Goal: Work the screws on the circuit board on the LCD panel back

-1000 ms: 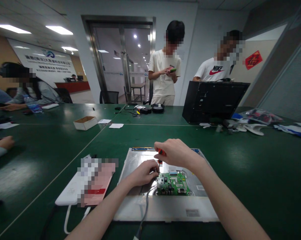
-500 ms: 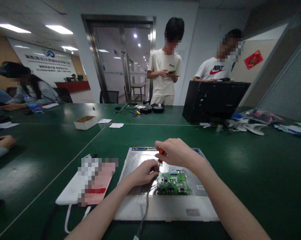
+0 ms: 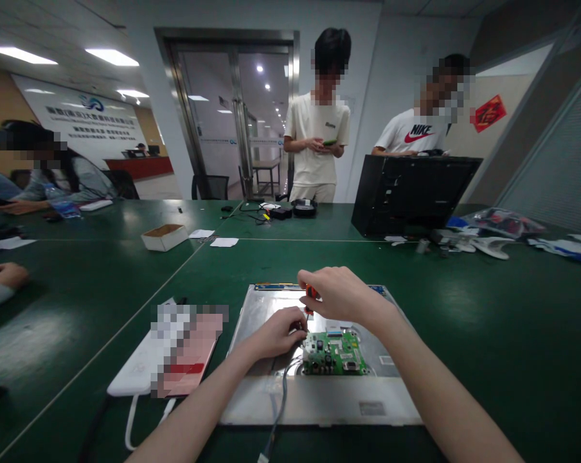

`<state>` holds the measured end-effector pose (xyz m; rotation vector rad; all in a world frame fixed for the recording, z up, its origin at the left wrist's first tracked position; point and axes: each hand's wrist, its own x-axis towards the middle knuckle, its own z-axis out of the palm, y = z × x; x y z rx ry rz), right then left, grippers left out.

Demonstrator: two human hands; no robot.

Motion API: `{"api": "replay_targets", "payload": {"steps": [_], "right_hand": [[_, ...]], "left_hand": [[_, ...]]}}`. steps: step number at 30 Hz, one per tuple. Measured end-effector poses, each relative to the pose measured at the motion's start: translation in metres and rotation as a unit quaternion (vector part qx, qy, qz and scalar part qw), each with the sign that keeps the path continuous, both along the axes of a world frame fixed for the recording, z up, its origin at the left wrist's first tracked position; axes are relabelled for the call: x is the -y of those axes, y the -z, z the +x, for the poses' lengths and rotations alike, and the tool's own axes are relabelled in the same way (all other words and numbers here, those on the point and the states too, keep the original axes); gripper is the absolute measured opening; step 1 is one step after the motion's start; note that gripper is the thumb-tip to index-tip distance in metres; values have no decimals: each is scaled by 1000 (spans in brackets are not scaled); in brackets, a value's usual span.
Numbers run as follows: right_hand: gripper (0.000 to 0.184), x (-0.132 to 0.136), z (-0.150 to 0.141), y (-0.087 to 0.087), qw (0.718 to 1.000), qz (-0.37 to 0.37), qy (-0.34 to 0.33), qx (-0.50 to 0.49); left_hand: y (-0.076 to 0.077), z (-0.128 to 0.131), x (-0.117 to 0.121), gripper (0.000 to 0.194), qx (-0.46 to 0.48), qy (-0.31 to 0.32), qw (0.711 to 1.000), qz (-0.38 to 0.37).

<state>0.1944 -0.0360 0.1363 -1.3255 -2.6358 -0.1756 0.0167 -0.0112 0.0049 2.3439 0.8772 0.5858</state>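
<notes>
A green circuit board (image 3: 335,353) lies on a flat metal display panel (image 3: 348,400) in front of me. My right hand (image 3: 342,294) is closed around a screwdriver (image 3: 310,293) with an orange and black handle. It is held upright, its shaft pointing down near the board's far left corner. Beside that tip is my left hand (image 3: 283,332), fingers pinched at the board's corner; what they hold, if anything, is hidden. A grey cable (image 3: 283,392) runs from the board's left side over the panel's near edge, ending in a white connector (image 3: 263,458).
Left of the panel lie a white power bank (image 3: 134,366) and a pink phone-like slab (image 3: 196,360) with white cables. Farther off are an open carton (image 3: 165,238) and a large black monitor housing (image 3: 416,196). A person (image 3: 318,141) stands across the green table (image 3: 488,321).
The right hand and the screwdriver handle have turned very slightly. The left hand, board and panel look unmoved.
</notes>
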Motion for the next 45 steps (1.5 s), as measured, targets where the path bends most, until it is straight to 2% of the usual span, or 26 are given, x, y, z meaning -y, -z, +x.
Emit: {"api": "replay_targets", "payload": {"steps": [5, 10, 14, 19, 25, 30, 45], "right_hand": [[16, 1, 0, -1, 1000, -9, -18, -8], [19, 0, 0, -3, 1000, -11, 3, 12], [13, 1, 0, -3, 1000, -9, 3, 13], [23, 3, -1, -2, 1000, -16, -20, -8], [18, -1, 0, -1, 1000, -10, 11, 4], [16, -1, 2, -1, 1000, -9, -12, -14], [17, -1, 3, -1, 1000, -19, -11, -3]], "left_hand": [[-1, 0, 1, 4, -3, -4, 1000, -8], [-3, 0, 1, 2, -9, -12, 1000, -13], [-2, 1, 1, 2, -5, -9, 1000, -11], [0, 1, 0, 5, 1, -4, 1000, -10], [-1, -1, 0, 5, -8, 3, 1000, -9], [1, -1, 0, 2, 0, -2, 1000, -14], [-1, 0, 0, 4, -4, 2, 1000, -9]]}}
